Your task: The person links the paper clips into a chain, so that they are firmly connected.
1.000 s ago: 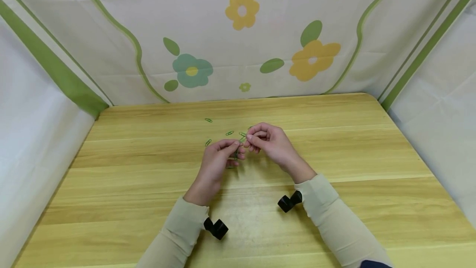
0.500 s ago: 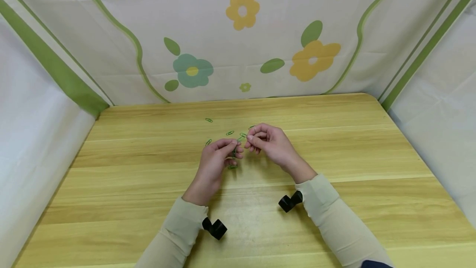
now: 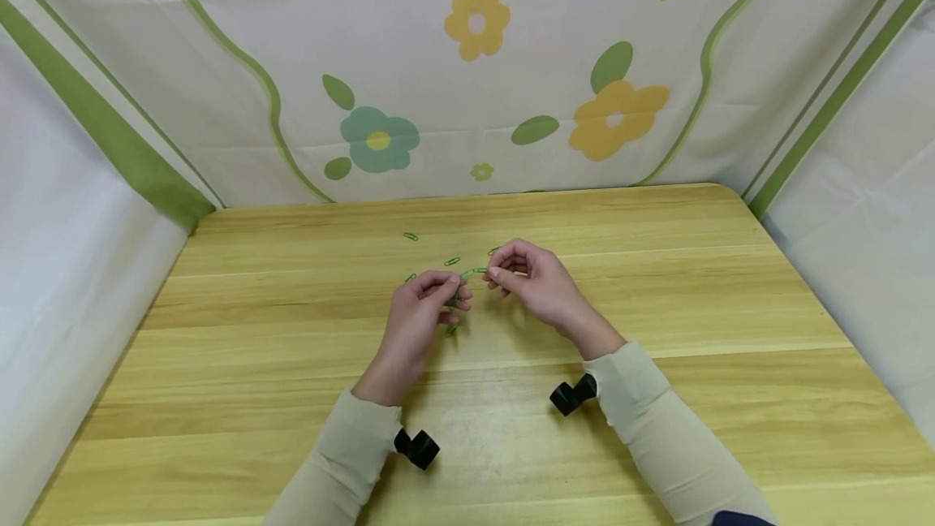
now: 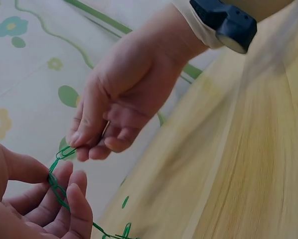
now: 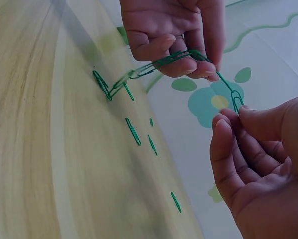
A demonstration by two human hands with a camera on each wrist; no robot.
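A chain of linked green paper clips (image 5: pixel 174 59) runs between the two hands above the table. My left hand (image 3: pixel 415 315) pinches the chain between thumb and forefinger. Its lower links drape across the other fingers and hang down to a dangling paper clip (image 3: pixel 450 331). With thumb and forefinger, my right hand (image 3: pixel 539 284) grips the end paper clip (image 5: pixel 236 100), which is hooked to the link leading to the left hand. That short stretch looks taut in the right wrist view. In the left wrist view the same end clip (image 4: pixel 65 152) shows beneath the right fingertips.
Several loose green paper clips lie on the wooden table (image 3: pixel 241 331) beyond the hands, among them one farther back (image 3: pixel 411 236) and one near the right knuckles (image 3: pixel 494 251). A flower-printed cloth (image 3: pixel 438 104) stands behind the table. Both wrists carry small black cameras.
The hands have drawn slightly apart, the left moving a little leftward. The end clip now lies in line with the link beside it, and more of the dangling clip shows.
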